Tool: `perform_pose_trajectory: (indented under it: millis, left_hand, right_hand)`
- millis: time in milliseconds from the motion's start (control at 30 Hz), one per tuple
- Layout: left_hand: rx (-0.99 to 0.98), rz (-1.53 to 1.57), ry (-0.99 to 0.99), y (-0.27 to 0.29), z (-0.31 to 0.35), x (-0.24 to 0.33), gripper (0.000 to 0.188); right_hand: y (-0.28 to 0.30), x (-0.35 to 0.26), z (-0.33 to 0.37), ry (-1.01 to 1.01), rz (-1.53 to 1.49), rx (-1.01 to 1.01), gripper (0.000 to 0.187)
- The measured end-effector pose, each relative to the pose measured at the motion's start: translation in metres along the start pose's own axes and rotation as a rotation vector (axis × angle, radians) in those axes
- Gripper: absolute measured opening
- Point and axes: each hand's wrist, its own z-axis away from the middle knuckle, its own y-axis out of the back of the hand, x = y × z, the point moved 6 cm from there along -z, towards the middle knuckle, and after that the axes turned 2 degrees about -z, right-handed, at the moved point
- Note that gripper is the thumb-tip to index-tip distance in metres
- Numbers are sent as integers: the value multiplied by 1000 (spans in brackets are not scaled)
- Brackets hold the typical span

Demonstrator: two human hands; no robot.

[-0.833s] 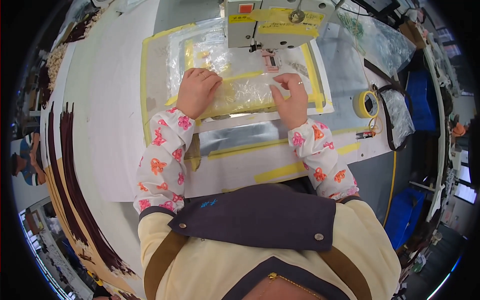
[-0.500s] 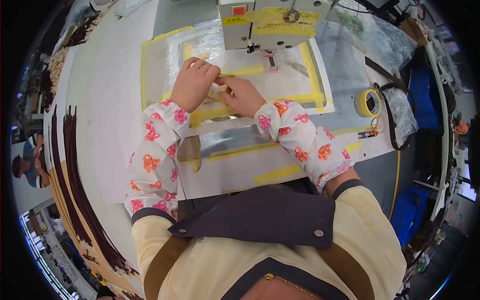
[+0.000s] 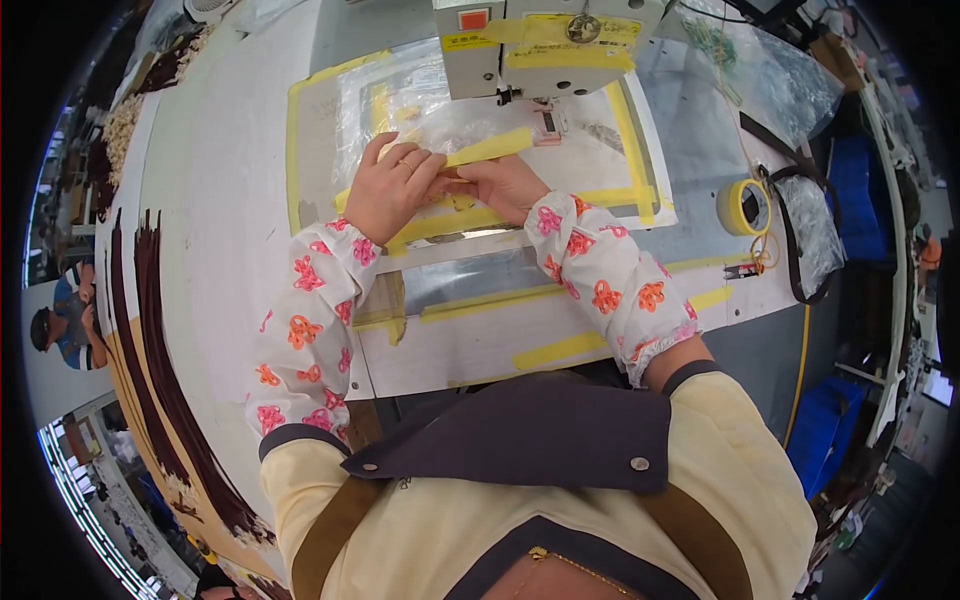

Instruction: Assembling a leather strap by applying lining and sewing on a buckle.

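Observation:
A strip of yellow tape (image 3: pixel 490 148) slants up to the right from my fingertips, over a clear plastic sheet (image 3: pixel 440 115) edged with yellow tape. My left hand (image 3: pixel 393 188) is closed, its thumb and fingers pinching at the strip's near end. Against those fingertips, my right hand (image 3: pixel 503 188) is pinched too, just below the strip; its exact hold is partly hidden. Beyond my hands stands the grey head of a sewing machine (image 3: pixel 545 50), with a small pink-framed part (image 3: pixel 548 122) lying under it.
To the right are a roll of yellow tape (image 3: pixel 744 207), small thread snips (image 3: pixel 742 271) and a black strap (image 3: pixel 790 240). Bundles of dark brown cords (image 3: pixel 155 330) hang along the table's left side. Blue bins (image 3: pixel 825 430) stand at the right; another person (image 3: pixel 70 315) is at far left.
The tape strip has tilted, its right end rising relative to its left. My right hand has shifted slightly right, and both hands have moved a little lower in view.

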Motion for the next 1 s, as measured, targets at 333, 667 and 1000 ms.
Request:
perform_pose_trajectory:
  millis: [333,667,1000]
  left_hand:
    - [-84,-182,220,-3,39,-23,30]
    - [-54,-59,156,-6,64,-18,34]
    - [-41,-15,264,-12,93,-23,40]
  right_hand:
    - [15,2,3,-54,-211,77,23]
    - [31,11,28,-95,-65,285,25]
    - [33,9,58,-299,169,414,23]
